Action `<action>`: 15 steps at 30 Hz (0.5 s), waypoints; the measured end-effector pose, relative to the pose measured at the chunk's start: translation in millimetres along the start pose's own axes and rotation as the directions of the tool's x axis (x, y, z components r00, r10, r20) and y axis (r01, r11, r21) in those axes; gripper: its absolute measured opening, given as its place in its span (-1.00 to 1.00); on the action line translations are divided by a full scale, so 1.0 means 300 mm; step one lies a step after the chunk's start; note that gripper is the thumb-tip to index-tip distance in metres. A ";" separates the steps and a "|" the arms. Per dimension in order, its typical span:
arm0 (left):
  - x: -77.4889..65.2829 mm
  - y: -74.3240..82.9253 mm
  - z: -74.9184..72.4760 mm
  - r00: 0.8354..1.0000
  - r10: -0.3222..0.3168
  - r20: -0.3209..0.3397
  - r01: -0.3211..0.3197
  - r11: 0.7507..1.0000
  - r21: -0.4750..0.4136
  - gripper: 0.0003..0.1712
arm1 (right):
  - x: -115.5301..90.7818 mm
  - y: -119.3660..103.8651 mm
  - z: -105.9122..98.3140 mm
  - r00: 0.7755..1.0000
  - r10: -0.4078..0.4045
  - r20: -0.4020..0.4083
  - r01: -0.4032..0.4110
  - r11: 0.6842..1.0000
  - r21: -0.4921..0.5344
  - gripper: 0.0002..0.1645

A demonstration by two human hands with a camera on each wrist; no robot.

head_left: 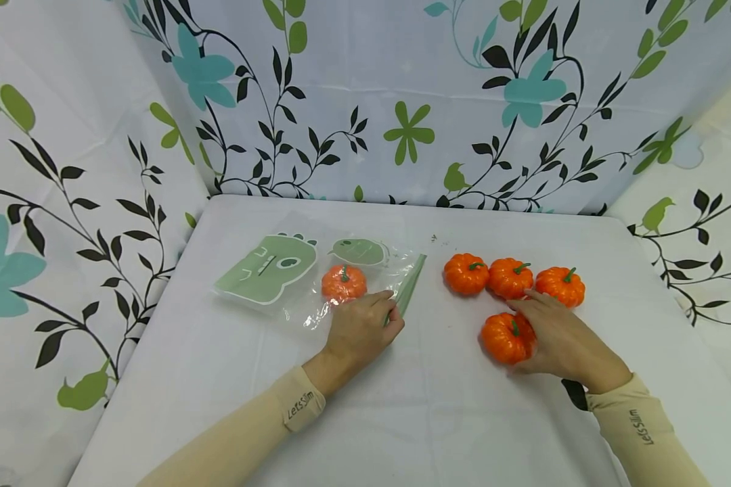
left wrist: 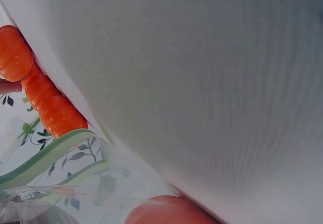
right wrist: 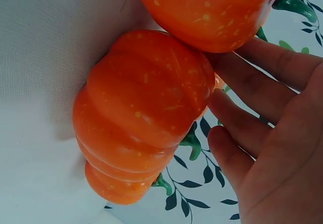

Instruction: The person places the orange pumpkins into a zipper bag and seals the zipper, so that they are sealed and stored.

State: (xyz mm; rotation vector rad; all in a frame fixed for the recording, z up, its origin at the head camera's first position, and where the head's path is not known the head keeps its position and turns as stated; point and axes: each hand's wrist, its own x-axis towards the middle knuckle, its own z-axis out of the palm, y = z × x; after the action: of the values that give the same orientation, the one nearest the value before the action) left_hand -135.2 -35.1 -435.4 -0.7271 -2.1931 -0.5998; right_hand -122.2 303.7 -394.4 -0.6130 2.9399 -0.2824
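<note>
In the head view my left hand (head_left: 362, 331) grips the near corner of a clear zip bag (head_left: 411, 287) along its green opening strip. Inside the bag lies one small orange toy pumpkin (head_left: 344, 283). The left wrist view shows two green strips (left wrist: 50, 156) apart at the bag's mouth. My right hand (head_left: 560, 338) is spread around the right side of another toy pumpkin (head_left: 505, 338), fingers behind it and thumb in front. Its extended fingers (right wrist: 252, 88) show in the right wrist view, under the upper pumpkin (right wrist: 207, 12); the thumb is hidden there.
Behind the right hand, three more pumpkins stand in a row: left (head_left: 466, 274), middle (head_left: 510, 278) and right (head_left: 560, 286). A green cartoon face (head_left: 271, 267) is printed on the bag. Patterned curtains (head_left: 353, 101) border the white table (head_left: 365, 433).
</note>
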 end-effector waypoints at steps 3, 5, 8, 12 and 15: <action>0.003 0.003 -0.002 1.000 -0.002 0.006 0.002 1.000 0.001 -0.96 | -0.001 0.000 0.003 1.000 -0.003 -0.002 0.003 1.000 0.010 0.15; 0.004 0.005 -0.004 1.000 -0.003 0.011 0.003 1.000 0.000 -0.96 | -0.001 -0.003 0.004 1.000 -0.008 -0.007 0.008 1.000 0.026 0.09; 0.006 0.006 -0.007 1.000 -0.004 0.017 0.004 1.000 -0.001 -0.96 | 0.007 -0.016 0.008 1.000 -0.025 -0.008 0.025 0.997 0.070 0.05; 0.009 0.006 -0.006 1.000 -0.002 0.011 0.002 1.000 -0.005 -0.96 | 0.027 -0.048 0.009 0.999 -0.040 -0.003 0.040 0.986 0.160 0.05; 0.011 0.005 -0.002 1.000 0.003 0.000 -0.003 1.000 -0.005 -0.97 | 0.054 -0.079 0.012 0.999 -0.053 0.001 0.052 0.974 0.220 0.02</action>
State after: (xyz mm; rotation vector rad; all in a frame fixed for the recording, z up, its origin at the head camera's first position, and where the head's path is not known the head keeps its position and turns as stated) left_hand -135.6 -33.3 -432.2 -0.7331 -2.1907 -0.6045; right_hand -127.3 275.3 -394.2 -0.6578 2.8339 -0.5997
